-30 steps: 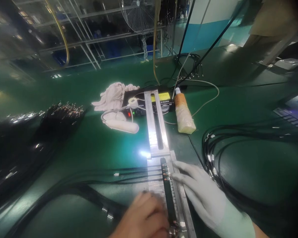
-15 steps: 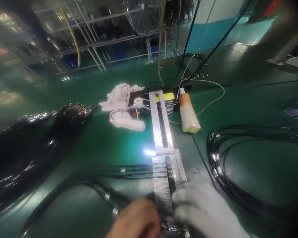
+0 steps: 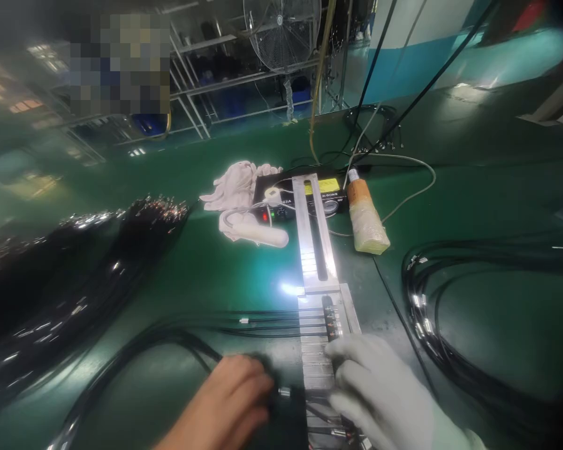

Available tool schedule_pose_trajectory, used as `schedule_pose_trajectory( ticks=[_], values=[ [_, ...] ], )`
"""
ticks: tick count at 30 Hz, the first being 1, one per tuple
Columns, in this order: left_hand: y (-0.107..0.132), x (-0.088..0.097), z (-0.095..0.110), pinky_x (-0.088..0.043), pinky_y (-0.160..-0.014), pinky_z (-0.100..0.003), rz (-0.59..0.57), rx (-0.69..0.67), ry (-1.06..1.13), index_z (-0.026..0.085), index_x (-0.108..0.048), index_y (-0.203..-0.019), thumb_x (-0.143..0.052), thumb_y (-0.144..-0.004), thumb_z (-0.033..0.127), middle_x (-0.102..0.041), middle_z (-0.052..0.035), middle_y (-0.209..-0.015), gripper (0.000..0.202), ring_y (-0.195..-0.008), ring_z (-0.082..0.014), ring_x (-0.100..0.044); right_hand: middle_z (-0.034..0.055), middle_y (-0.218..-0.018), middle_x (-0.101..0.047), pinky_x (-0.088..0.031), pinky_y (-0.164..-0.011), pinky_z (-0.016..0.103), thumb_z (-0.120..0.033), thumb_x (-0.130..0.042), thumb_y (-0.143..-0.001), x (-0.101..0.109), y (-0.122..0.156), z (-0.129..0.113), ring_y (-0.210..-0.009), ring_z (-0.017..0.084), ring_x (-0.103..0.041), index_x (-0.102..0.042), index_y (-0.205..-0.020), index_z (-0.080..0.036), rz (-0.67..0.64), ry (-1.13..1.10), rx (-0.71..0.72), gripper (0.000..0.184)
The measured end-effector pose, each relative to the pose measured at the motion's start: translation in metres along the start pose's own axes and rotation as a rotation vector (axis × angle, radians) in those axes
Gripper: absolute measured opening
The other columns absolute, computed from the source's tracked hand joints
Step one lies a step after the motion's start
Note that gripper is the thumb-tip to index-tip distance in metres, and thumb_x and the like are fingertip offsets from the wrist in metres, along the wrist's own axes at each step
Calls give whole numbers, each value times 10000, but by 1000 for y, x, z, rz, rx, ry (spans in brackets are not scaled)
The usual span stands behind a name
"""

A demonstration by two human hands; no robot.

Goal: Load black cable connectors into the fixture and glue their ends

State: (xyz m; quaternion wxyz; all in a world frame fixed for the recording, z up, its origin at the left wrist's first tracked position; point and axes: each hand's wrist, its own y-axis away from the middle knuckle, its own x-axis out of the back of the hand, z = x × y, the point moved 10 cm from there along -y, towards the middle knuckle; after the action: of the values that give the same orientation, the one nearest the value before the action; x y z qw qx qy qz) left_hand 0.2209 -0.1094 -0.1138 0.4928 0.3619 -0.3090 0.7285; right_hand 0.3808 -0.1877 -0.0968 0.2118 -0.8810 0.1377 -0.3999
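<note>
Bare left hand point(image 3: 234, 397) curled left of grooved silver metal bar point(image 3: 316, 359); white-gloved right hand point(image 3: 380, 387) lay over it. Grips unclear.

Far side of green worktop point(image 3: 244, 269): black box point(image 3: 341, 200) marked "ZI DONG", yellow label point(image 3: 329, 185) on top, red and green lamps lit. Crumpled white cloth glove point(image 3: 234, 185) just left of it; film-wrapped tool point(image 3: 368, 222) lies just right. Beyond: caged fan point(image 3: 281, 37), white-and-blue pillar point(image 3: 410, 72).
</note>
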Motion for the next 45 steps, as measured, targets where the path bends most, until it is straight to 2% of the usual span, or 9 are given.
schedule_pose_trajectory(
  ticks=[3,5,11,13,17,28,35,39,45],
  values=[
    [2,7,3,-460,-774,-285,-51,-5,9,211,-588,-1082,-414,-998,129,-602,-60,-947,210,-861,-177,-555,44,-1062,-679,-546,-854,351,-256,-498,-988,-12,6,3,-966,215,-639,-584,-746,-229,-127,-6,-36,258],
    [-4,10,3,-467,-736,-251,-31,16,110,206,-571,-1033,-407,-989,110,-590,-50,-912,195,-836,-160,-559,45,-1035,-690,-559,-853,386,-326,-463,-991,-6,14,-1,-942,235,-646,-573,-690,-234,6,4,22,333],
    [-28,7,-6,-462,-794,-291,220,45,-93,209,-573,-1034,-413,-998,148,-589,-48,-955,175,-886,-178,-549,19,-943,-716,-566,-911,394,-349,-531,-969,1,32,2,-977,251,-656,-642,-842,-279,-35,54,123,183],
    [-34,-5,-1,-444,-827,-337,248,-30,-201,200,-575,-1089,-358,-1017,165,-604,-63,-992,231,-926,-202,-537,43,-1171,-663,-549,-954,378,-292,-528,-983,3,28,19,-1092,236,-620,-616,-829,-254,-208,68,-32,181],
    [-41,-23,6,-438,-773,-333,196,-134,-170,174,-567,-1057,-297,-1033,169,-621,-59,-919,271,-860,-196,-524,63,-1174,-641,-582,-879,370,-254,-517,-981,31,14,41,-1079,235,-623,-617,-845,-250,-83,67,-206,169],
    [-61,-18,10,-486,-643,-195,105,-139,-193,185,-594,-1164,-255,-1044,200,-567,-34,-857,359,-703,-119,-553,65,-1081,-659,-588,-815,318,-304,-491,-1000,24,12,62,-991,222,-659,-630,-808,-233,-22,-108,-351,247],
    [-66,-20,13,-514,-694,-220,72,-158,-210,179,-586,-1173,-232,-1052,220,-601,-56,-930,377,-771,-142,-583,50,-1079,-661,-586,-857,313,-233,-476,-988,28,9,55,-1005,201,-656,-635,-974,-249,-3,-46,-306,160],
    [-73,-16,24,-531,-711,-226,38,-208,-207,148,-603,-1118,-261,-1039,170,-636,-68,-920,352,-792,-151,-600,99,-1297,-589,-572,-915,410,-111,-405,-932,24,15,41,-1153,255,-597,-622,-1212,-233,-66,200,-138,375],
    [-56,-17,5,-440,-705,-295,219,-127,-216,239,-633,-1189,-289,-1041,181,-555,-56,-904,379,-807,-177,-502,89,-1428,-485,-556,-923,444,-20,-395,-845,12,24,39,-1220,270,-542,-573,-1335,-265,-173,303,-34,576]
  ],
)
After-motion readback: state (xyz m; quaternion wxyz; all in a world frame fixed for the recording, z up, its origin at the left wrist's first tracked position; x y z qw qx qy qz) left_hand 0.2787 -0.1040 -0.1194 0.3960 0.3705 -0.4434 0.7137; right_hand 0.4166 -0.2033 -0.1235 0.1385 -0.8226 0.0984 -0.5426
